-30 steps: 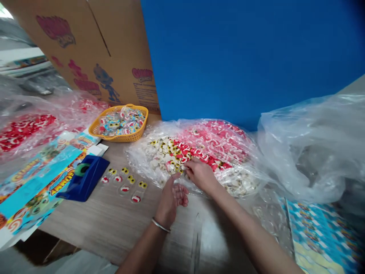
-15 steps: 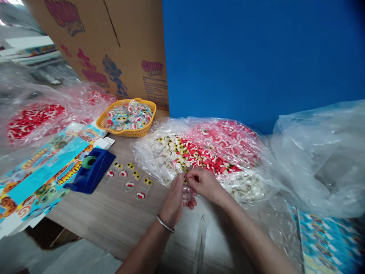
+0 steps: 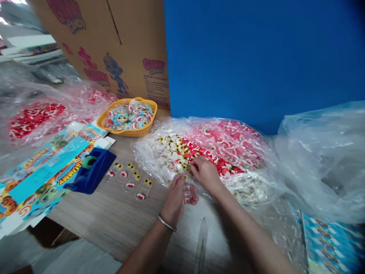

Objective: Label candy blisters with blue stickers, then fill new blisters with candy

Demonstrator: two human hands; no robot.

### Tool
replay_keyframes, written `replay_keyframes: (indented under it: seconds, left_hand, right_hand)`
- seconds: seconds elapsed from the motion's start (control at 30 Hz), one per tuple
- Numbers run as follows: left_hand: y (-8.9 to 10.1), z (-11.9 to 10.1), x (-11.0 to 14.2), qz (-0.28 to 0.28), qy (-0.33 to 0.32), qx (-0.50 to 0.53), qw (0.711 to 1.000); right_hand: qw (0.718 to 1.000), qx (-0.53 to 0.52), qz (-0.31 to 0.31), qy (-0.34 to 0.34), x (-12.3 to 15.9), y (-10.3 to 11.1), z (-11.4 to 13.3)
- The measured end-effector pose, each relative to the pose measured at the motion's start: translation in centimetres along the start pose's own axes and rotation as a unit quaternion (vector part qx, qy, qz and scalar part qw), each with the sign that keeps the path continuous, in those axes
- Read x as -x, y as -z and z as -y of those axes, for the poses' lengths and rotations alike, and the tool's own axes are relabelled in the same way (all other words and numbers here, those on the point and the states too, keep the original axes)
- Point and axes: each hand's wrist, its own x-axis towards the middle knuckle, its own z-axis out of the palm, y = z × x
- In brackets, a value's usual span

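Note:
My left hand [image 3: 176,196] is cupped palm-up and holds a small clear plastic blister [image 3: 187,191] at its fingertips, with a metal bangle on the wrist. My right hand [image 3: 205,175] sits just beyond it, with bunched fingertips at the edge of a heap of eyeball-shaped and red-and-white gummy candies [image 3: 199,154] lying in clear plastic film. Whether those fingers pinch a candy is hidden. A row of filled clear blisters [image 3: 129,180], showing yellow eyes and red-and-white candies, lies on the wooden table [image 3: 114,224] to the left of my hands.
A blue tape dispenser [image 3: 91,171] rests on printed candy cards [image 3: 42,179]. Behind stand a yellow basket [image 3: 128,133] of packed candies, a cardboard box [image 3: 114,49] and a blue board [image 3: 256,57]. Plastic sheeting [image 3: 319,163] bulges right, above printed sheets [image 3: 330,243].
My right hand has moved up and away from the blister, back to the candy heap. My left hand still holds the blister. The view has shifted slightly.

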Motion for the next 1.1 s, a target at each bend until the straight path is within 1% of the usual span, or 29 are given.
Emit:
replay_keyframes:
  seconds: [0.03,0.1,0.13,0.17,0.2,0.27,0.3,0.37,0.47,0.53,0.57,0.63,0.7,0.73,0.8,0.87,0.93,1.0,1.1]
  left_hand:
    - [0.0,0.0,0.0,0.001,0.003,0.005,1.0]
    - [-0.1,0.1,0.0,0.004,0.0,0.007,1.0]
    - [-0.1,0.1,0.0,0.004,-0.007,0.003,1.0]
    - [-0.2,0.2,0.1,0.003,-0.014,-0.004,1.0]
    - [-0.3,0.2,0.1,0.002,-0.021,-0.012,1.0]
    - [-0.5,0.3,0.1,-0.004,-0.027,-0.026,0.999]
    - [-0.5,0.3,0.1,-0.01,-0.026,-0.028,0.999]
    - [-0.6,0.3,0.0,-0.019,-0.021,-0.023,0.999]
    - [-0.4,0.4,-0.2,-0.017,-0.02,-0.012,1.0]
    - [-0.3,0.5,-0.4,-0.014,-0.019,-0.006,1.0]
    - [-0.3,0.6,-0.4,-0.015,-0.018,-0.003,1.0]
    - [-0.2,0.6,-0.5,-0.018,-0.012,0.002,1.0]
    - [-0.2,0.6,-0.6,-0.02,0.0,0.008,1.0]
    - [-0.2,0.6,-0.5,-0.02,0.006,0.013,1.0]
    - [-0.1,0.5,-0.4,-0.016,0.016,0.023,0.999]
    - [-0.2,0.4,-0.1,0.001,0.017,0.03,0.999]
    - [-0.3,0.3,0.1,0.009,0.0,0.033,0.999]
    - [-0.4,0.3,0.4,-0.002,-0.027,0.025,0.999]
    - [-0.3,0.4,0.7,-0.033,-0.067,-0.004,0.997]
  right_hand:
    - [0.998,-0.064,0.005,0.006,0.5,0.2,-0.2]
    - [0.981,-0.187,0.053,0.018,1.7,0.6,-0.6]
    - [0.97,-0.226,0.083,0.023,2.2,0.7,-0.6]
    - [0.965,-0.241,0.101,0.026,2.7,0.8,-0.6]
    - [0.968,-0.233,0.096,0.025,3.0,0.8,-0.5]
    - [0.984,-0.175,0.034,0.015,3.0,0.7,-0.4]
    - [0.989,-0.147,0.002,0.012,2.8,0.7,-0.3]
    - [0.995,-0.099,-0.026,0.013,1.8,0.5,-0.3]
    - [1.0,0.005,-0.006,0.026,-0.2,0.3,-0.2]
    - [0.995,0.092,0.017,0.025,-1.1,0.2,0.0]
    - [0.992,0.123,0.029,0.025,-1.5,0.2,0.1]
    - [0.987,0.151,0.046,0.023,-1.7,0.3,0.3]
    - [0.991,0.126,0.032,0.015,-1.3,0.6,0.2]
    - [0.996,0.093,0.017,0.011,-0.8,0.9,0.1]
    - [1.0,-0.011,-0.002,0.011,0.5,1.3,0.0]
    - [0.991,-0.126,0.022,0.027,2.3,1.5,0.2]
    - [0.978,-0.189,0.068,0.051,4.1,1.5,0.7]
    - [0.977,-0.18,0.092,0.07,5.7,1.4,1.5]
    - [0.988,-0.1,0.093,0.079,7.3,1.2,2.8]
